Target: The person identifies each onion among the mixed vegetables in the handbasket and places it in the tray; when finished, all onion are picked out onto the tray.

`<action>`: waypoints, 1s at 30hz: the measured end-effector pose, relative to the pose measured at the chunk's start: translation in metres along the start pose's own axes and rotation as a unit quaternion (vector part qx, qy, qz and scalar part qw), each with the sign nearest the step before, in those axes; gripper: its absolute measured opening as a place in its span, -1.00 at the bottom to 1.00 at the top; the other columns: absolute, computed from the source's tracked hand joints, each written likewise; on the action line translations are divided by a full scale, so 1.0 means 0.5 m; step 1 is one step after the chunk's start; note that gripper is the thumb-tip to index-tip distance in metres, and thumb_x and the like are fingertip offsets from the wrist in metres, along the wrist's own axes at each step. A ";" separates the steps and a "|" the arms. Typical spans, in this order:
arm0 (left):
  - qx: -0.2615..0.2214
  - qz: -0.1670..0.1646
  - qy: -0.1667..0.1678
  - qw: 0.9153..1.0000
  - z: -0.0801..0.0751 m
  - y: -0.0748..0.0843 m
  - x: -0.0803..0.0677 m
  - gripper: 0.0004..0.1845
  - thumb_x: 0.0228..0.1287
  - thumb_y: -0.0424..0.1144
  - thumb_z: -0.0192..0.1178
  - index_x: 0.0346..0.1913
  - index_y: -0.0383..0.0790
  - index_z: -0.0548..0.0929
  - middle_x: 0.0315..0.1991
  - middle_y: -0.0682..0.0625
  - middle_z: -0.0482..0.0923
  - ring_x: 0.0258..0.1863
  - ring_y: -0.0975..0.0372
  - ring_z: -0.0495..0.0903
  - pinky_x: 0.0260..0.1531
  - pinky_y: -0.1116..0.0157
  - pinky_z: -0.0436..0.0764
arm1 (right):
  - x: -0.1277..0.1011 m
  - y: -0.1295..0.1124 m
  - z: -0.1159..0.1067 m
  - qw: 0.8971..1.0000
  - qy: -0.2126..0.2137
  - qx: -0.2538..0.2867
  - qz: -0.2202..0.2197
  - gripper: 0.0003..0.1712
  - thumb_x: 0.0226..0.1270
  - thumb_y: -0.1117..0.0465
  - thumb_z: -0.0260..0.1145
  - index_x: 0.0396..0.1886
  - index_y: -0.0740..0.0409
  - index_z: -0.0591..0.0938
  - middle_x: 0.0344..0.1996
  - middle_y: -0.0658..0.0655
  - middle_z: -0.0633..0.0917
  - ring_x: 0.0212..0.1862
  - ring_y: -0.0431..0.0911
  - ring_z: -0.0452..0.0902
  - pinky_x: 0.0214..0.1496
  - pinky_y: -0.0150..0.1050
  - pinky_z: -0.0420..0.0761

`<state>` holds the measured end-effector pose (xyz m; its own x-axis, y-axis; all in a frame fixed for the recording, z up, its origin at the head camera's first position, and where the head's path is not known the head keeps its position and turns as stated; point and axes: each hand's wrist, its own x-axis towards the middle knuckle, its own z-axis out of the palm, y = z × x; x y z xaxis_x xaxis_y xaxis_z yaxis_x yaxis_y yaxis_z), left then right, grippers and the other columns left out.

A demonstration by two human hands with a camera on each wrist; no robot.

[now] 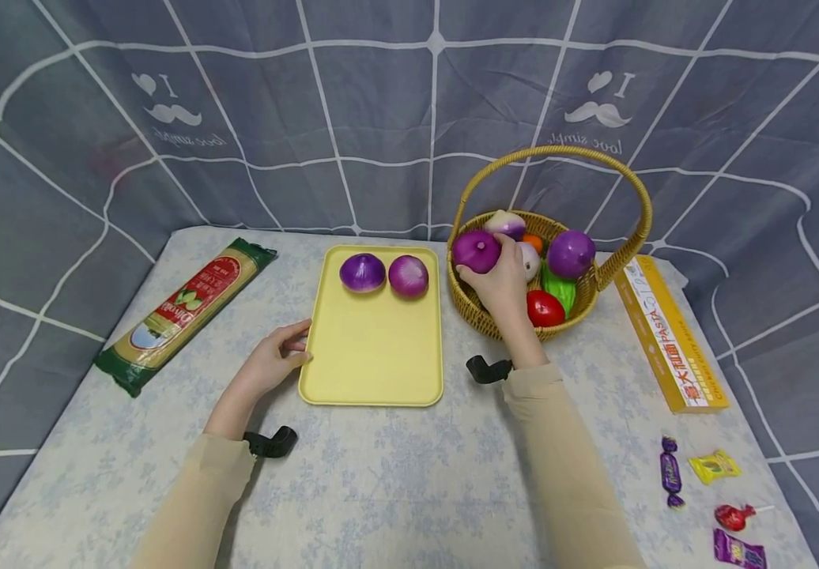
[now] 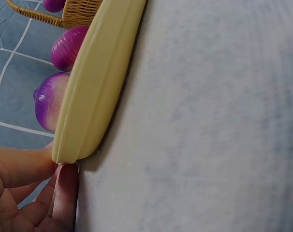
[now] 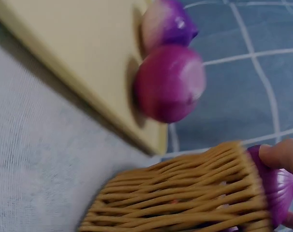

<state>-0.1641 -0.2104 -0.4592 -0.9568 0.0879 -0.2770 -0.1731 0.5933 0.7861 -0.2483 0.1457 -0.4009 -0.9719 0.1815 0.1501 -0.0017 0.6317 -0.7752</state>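
Head view: right of centre, the right hand (image 1: 500,286) reaches into a wicker basket (image 1: 468,310) and grasps a purple onion (image 1: 476,251) at the basket's left side, thumb and fingers around it. Left of centre, the left hand (image 1: 270,365) pinches the left rim of a yellow tray (image 1: 371,356); the left wrist view shows its thumb over the rim at a corner and fingertips below. The tray lies flat on the worktop (image 1: 395,482) in the middle of the frame. Near its top edge sit two more pieces, a purple-and-white onion (image 1: 363,273) on the left and a magenta onion (image 1: 409,276) just beside it.

Around the grasped onion, the basket also holds a white-and-purple vegetable (image 1: 506,224) at its top, a whitish bulb (image 1: 529,261) near the middle, a round purple vegetable (image 1: 571,254) at the right, and a green piece (image 1: 560,289) beside a red tomato (image 1: 545,309) at the bottom. The right wrist view shows the onion at the lower right, partly hidden by the basket wall.

A green-ended pasta packet (image 1: 185,312) lies slanted at the left of the frame; a yellow pasta box (image 1: 673,336) lies at the right, above several wrapped sweets (image 1: 671,472) in the lower right.
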 end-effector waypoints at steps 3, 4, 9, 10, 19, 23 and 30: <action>0.003 0.002 -0.002 1.000 -0.002 0.000 0.004 -0.34 0.41 -0.38 0.13 0.52 -0.23 0.20 0.35 -0.27 0.33 0.13 -0.03 0.45 0.00 0.17 0.50 | -0.021 -0.017 -0.007 1.000 0.007 0.017 -0.018 -0.07 0.09 0.04 0.49 0.40 0.24 0.29 0.31 0.30 0.41 0.32 0.16 0.35 0.36 0.08 0.40; 0.004 0.004 -0.002 1.000 -0.002 0.001 0.006 -0.34 0.41 -0.38 0.13 0.52 -0.24 0.19 0.35 -0.27 0.34 0.13 -0.03 0.45 0.00 0.17 0.50 | -0.028 -0.024 -0.008 0.999 0.007 0.024 -0.025 -0.07 0.09 0.05 0.50 0.40 0.23 0.30 0.30 0.29 0.42 0.31 0.15 0.36 0.35 0.07 0.41; 0.003 0.014 -0.002 1.000 -0.007 0.004 0.013 -0.34 0.41 -0.39 0.12 0.52 -0.26 0.19 0.34 -0.28 0.35 0.13 -0.03 0.45 -0.01 0.17 0.49 | -0.063 -0.056 0.002 0.997 -0.006 0.055 -0.055 -0.09 0.07 0.03 0.50 0.38 0.23 0.34 0.28 0.26 0.47 0.28 0.10 0.41 0.33 0.02 0.45; 0.004 0.015 -0.003 1.000 -0.007 0.005 0.015 -0.34 0.40 -0.39 0.13 0.52 -0.26 0.19 0.34 -0.28 0.35 0.13 -0.03 0.45 -0.01 0.17 0.50 | -0.069 -0.061 0.007 0.997 -0.011 0.057 -0.058 -0.09 0.07 0.01 0.51 0.37 0.23 0.34 0.27 0.26 0.47 0.28 0.10 0.42 0.33 0.02 0.45; 0.005 0.007 -0.009 1.000 -0.007 0.002 0.016 -0.33 0.40 -0.37 0.13 0.52 -0.22 0.18 0.36 -0.26 0.34 0.11 -0.02 0.45 -0.04 0.20 0.48 | -0.121 -0.095 0.083 0.993 -0.080 0.063 -0.064 -0.07 0.03 0.04 0.54 0.38 0.21 0.38 0.23 0.27 0.51 0.16 0.11 0.52 0.18 -0.04 0.57; -0.001 0.005 -0.011 1.000 -0.006 -0.003 0.013 -0.33 0.42 -0.36 0.13 0.53 -0.20 0.17 0.37 -0.25 0.33 0.14 -0.02 0.44 -0.01 0.18 0.48 | -0.141 -0.106 0.125 0.990 -0.107 0.046 -0.079 -0.08 0.01 0.02 0.55 0.37 0.20 0.40 0.24 0.29 0.51 0.21 0.13 0.50 0.20 0.03 0.54; -0.005 0.007 -0.010 1.000 -0.003 -0.010 0.004 -0.32 0.41 -0.36 0.13 0.53 -0.21 0.18 0.38 -0.26 0.32 0.16 -0.03 0.45 0.02 0.18 0.50 | -0.163 -0.109 0.201 0.980 -0.178 0.023 -0.085 -0.09 0.06 0.04 0.55 0.37 0.25 0.37 0.28 0.29 0.48 0.27 0.14 0.46 0.30 0.03 0.47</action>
<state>-0.1657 -0.2143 -0.4628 -0.9544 0.1115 -0.2769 -0.1626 0.5838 0.7954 -0.1927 0.0206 -0.4324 -0.9773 -0.2031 0.0610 -0.1726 0.5947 -0.7852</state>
